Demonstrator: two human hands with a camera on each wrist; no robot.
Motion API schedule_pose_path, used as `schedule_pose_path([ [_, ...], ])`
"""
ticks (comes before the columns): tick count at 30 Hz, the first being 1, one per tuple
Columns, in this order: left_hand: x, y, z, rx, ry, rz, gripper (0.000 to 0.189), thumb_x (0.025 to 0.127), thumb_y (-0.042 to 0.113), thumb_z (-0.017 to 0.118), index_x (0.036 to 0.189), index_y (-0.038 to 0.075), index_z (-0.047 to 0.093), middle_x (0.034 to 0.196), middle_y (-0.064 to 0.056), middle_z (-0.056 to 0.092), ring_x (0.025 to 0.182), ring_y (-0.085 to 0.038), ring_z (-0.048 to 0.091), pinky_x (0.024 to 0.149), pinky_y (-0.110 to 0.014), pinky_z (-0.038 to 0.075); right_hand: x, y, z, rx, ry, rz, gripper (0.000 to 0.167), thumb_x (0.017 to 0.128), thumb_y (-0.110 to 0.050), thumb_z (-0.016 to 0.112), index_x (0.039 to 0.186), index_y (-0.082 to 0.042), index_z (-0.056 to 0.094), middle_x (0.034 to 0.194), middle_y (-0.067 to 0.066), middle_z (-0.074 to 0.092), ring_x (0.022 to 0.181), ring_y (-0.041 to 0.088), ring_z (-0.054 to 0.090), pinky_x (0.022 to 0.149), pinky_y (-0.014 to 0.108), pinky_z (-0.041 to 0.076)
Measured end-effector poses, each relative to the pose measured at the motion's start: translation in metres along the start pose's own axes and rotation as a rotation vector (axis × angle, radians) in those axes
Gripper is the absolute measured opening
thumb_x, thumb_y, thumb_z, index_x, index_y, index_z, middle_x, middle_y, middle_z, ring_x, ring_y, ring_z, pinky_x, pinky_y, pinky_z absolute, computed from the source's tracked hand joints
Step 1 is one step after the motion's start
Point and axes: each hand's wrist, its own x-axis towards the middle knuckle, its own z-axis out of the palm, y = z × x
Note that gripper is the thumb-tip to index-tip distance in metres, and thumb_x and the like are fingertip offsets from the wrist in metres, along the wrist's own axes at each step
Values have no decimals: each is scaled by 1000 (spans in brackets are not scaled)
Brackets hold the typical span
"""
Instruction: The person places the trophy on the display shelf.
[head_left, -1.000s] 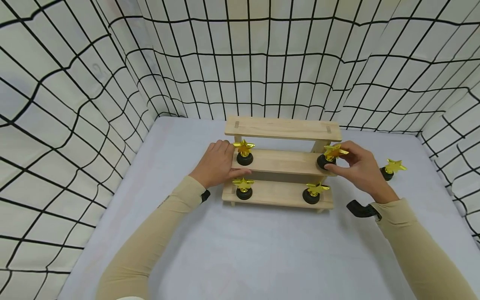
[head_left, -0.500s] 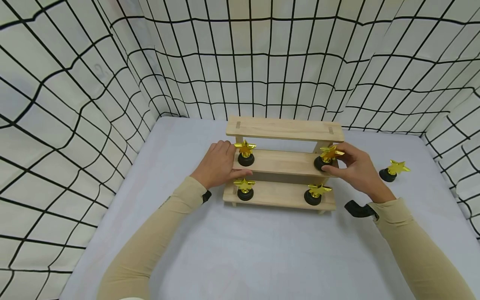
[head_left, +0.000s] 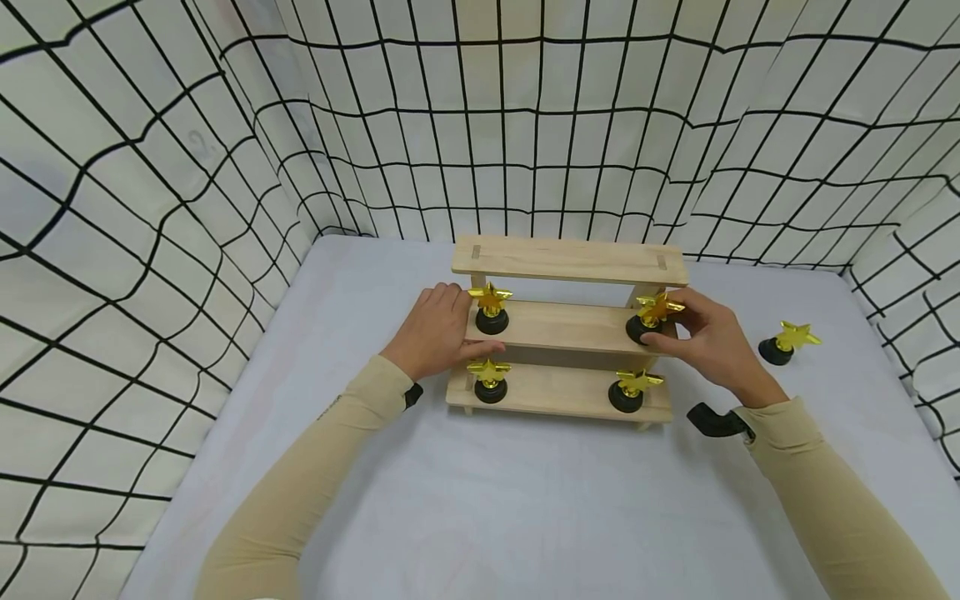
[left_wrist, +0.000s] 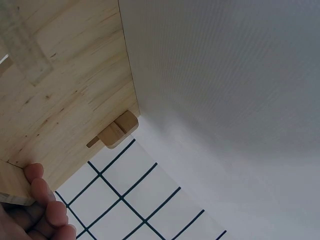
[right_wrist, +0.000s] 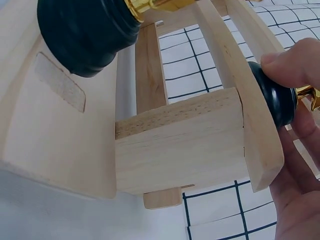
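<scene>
A three-tier wooden shelf rack (head_left: 562, 325) stands on the white cloth. My left hand (head_left: 435, 329) grips the left end of its middle board, and the left wrist view shows the fingertips (left_wrist: 42, 190) curled round the wood. At the right end of that board, my right hand (head_left: 708, 337) pinches a gold star trophy (head_left: 647, 318) by its black base. The right wrist view has this base (right_wrist: 275, 97) upright against the board, thumb on it. Another star trophy (head_left: 491, 308) stands at the middle board's left end. The lower board bears a left trophy (head_left: 491, 382) and a right trophy (head_left: 630, 390).
One more star trophy (head_left: 783, 342) stands on the cloth (head_left: 525, 508) to the right of the rack. The top board (head_left: 570, 258) bears no trophy. Black-gridded white walls (head_left: 487, 125) enclose the table at the back and sides.
My right hand has shifted slightly left with its trophy, bringing the base farther in over the middle board's right end. The left hand keeps its grip on the rack.
</scene>
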Motion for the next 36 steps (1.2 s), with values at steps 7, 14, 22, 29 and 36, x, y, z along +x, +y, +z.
schedule_pose_path([
  [7, 0, 2, -1, -8, -15, -14, 106, 78, 96, 7, 99, 4, 54, 89, -8, 52, 88, -27, 50, 76, -36, 37, -2, 4, -3, 25, 1, -3, 53, 84, -1, 84, 131, -2, 61, 120, -20, 57, 107, -11, 59, 95, 1, 45],
  [14, 0, 1, 0, -11, -40, -30, 105, 79, 97, 8, 100, 5, 54, 88, -8, 52, 85, -25, 49, 75, -35, 36, -7, 8, -12, 23, 15, -14, 55, 83, 1, 84, 133, -2, 61, 122, -24, 58, 107, -9, 62, 97, 3, 46],
  [22, 0, 1, -2, -2, -39, -22, 105, 79, 96, 8, 99, 5, 55, 89, -8, 53, 87, -26, 50, 76, -36, 38, -15, 12, -28, -3, 76, 34, 52, 81, 3, 85, 127, -4, 64, 116, -18, 62, 106, -5, 64, 93, 2, 46],
  [29, 0, 2, -3, 6, -42, -15, 105, 81, 96, 10, 102, 3, 55, 92, -9, 54, 89, -27, 50, 78, -37, 39, -24, 22, -50, -11, 151, 50, 52, 79, 6, 85, 126, -4, 64, 114, -16, 65, 102, -7, 64, 92, 3, 47],
  [36, 1, 2, -1, -12, -28, -15, 102, 81, 96, 12, 99, 5, 54, 89, -8, 53, 86, -26, 49, 75, -36, 37, -36, 32, -76, -23, 230, 67, 52, 80, 7, 84, 126, -7, 65, 110, -15, 66, 100, -5, 65, 90, 2, 47],
])
